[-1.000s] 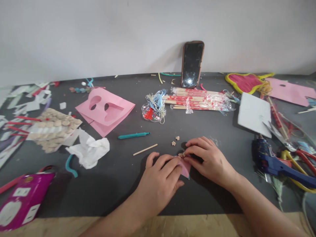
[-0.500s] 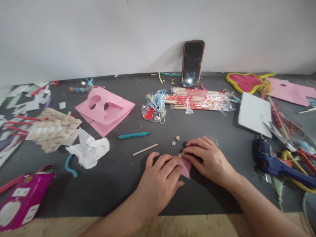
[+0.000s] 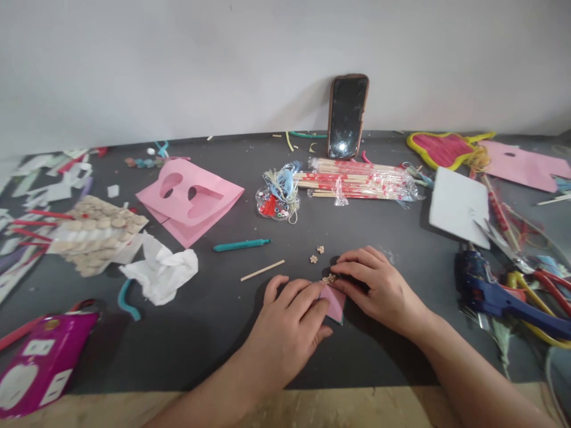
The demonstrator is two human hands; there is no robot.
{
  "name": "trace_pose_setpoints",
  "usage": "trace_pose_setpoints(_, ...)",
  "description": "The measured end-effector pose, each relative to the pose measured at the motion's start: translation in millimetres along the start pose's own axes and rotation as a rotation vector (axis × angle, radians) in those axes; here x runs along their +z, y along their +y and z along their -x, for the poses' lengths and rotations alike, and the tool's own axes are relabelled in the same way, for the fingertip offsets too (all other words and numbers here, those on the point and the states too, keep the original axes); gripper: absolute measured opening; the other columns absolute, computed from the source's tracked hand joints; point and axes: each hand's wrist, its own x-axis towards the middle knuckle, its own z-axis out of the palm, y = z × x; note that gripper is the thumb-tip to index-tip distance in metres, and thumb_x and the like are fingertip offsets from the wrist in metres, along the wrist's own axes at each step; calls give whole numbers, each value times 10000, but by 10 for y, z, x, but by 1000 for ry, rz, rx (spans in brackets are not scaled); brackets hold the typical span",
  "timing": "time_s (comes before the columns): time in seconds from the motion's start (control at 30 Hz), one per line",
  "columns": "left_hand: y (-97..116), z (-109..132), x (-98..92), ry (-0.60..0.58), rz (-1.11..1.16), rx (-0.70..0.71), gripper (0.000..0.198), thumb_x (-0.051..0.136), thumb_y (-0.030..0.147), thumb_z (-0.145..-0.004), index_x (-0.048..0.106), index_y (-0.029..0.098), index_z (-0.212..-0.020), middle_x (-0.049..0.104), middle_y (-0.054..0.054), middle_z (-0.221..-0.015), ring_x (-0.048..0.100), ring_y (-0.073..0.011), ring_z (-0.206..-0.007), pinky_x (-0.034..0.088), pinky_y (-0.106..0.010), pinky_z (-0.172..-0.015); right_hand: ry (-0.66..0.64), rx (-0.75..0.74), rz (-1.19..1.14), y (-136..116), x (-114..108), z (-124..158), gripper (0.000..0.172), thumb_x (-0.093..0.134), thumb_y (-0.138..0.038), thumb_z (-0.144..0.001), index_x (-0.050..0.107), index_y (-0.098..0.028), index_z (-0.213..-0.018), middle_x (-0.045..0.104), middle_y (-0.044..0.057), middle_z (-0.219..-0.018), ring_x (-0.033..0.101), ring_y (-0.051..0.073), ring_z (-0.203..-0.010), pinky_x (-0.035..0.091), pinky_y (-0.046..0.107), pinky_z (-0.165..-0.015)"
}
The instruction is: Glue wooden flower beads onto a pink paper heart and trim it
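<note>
My left hand (image 3: 292,324) holds a small pink paper piece (image 3: 332,302) with a greenish edge, its fingers bent over the left side. Along the paper's far edge sits a cluster of small beige flower-shaped pieces (image 3: 329,279). The fingertips of my right hand (image 3: 379,285) are closed together at that cluster, pressing on a flower piece; the tips partly hide it. Two loose flower-shaped pieces (image 3: 313,259) lie just beyond my hands. To the left are a thin wooden stick (image 3: 262,270) and a teal pen (image 3: 241,245).
A phone (image 3: 348,116) leans against the wall behind wrapped chopsticks (image 3: 357,178). At right lie a blue glue gun (image 3: 495,291), scissors (image 3: 508,246) and a white square board (image 3: 459,205). Cut pink paper (image 3: 214,190), crumpled tissue (image 3: 163,270) and a purple packet (image 3: 49,356) are at left.
Both hands stay in almost the same place at the pink paper piece. The view has shifted very slightly; nothing else visibly differs.
</note>
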Motion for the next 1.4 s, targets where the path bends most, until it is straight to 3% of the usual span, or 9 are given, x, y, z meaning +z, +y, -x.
trace_pose_setpoints(0.23, -58, 5, -25, 98, -6, -40, 128, 549, 257, -894, 645, 214, -967, 671, -46, -1072, 554, -221, -1058, 266, -458, -982, 76, 107, -51, 32, -36, 20, 200, 493, -190, -910, 655, -199, -1026, 651, 79, -1002, 630, 186, -922, 519, 314, -816)
trace_pose_setpoints(0.47, -229, -24, -185, 161, -48, -169, 233, 493, 111, -872, 662, 209, -1000, 659, -78, -1078, 556, -249, -1076, 320, -469, -930, -50, 83, 81, -40, -111, -213, 252, 478, -174, -899, 642, -235, -1079, 645, 69, -1054, 642, 195, -926, 532, 332, -809)
trace_pose_setpoints(0.73, -195, 9, -204, 100, 10, -104, 182, 503, 232, -905, 650, 212, -1010, 654, -70, -1081, 530, -244, -1108, 298, -463, -947, -89, 65, 175, 12, 25, -529, 148, 587, -188, -847, 696, -219, -943, 672, 59, -983, 645, 195, -873, 527, 328, -784)
trace_pose_setpoints(0.83, -160, 24, -209, 53, 29, -25, 220, 496, 329, -917, 638, 222, -1046, 642, -70, -1131, 502, -250, -1152, 266, -480, -981, -64, 64, 154, 25, -22, -470, 127, 589, -201, -858, 690, -212, -933, 673, 51, -975, 645, 183, -885, 524, 308, -795)
trace_pose_setpoints(1.0, -171, 49, -214, -70, 48, 55, 388, 453, 480, -911, 589, 247, -1190, 554, -113, -1282, 432, -277, -1255, 216, -535, -1046, 22, 104, 136, -20, -167, -111, 138, 564, -253, -887, 672, -219, -966, 669, 59, -975, 643, 188, -886, 533, 326, -785)
trace_pose_setpoints(1.13, -219, 59, -197, -160, 55, 129, 504, 428, 584, -876, 519, 318, -1295, 431, -152, -1401, 319, -312, -1352, 198, -595, -1062, 63, 64, 137, -102, -124, 114, 140, 560, -278, -893, 682, -231, -943, 678, 69, -942, 633, 210, -884, 527, 373, -788)
trace_pose_setpoints(1.4, -230, 51, -197, -161, 37, 165, 485, 472, 587, -851, 581, 321, -1241, 456, -123, -1384, 301, -342, -1357, 197, -624, -1076, 69, 91, 155, -130, -5, 136, 157, 566, -303, -893, 697, -223, -926, 681, 79, -945, 626, 218, -859, 513, 400, -791)
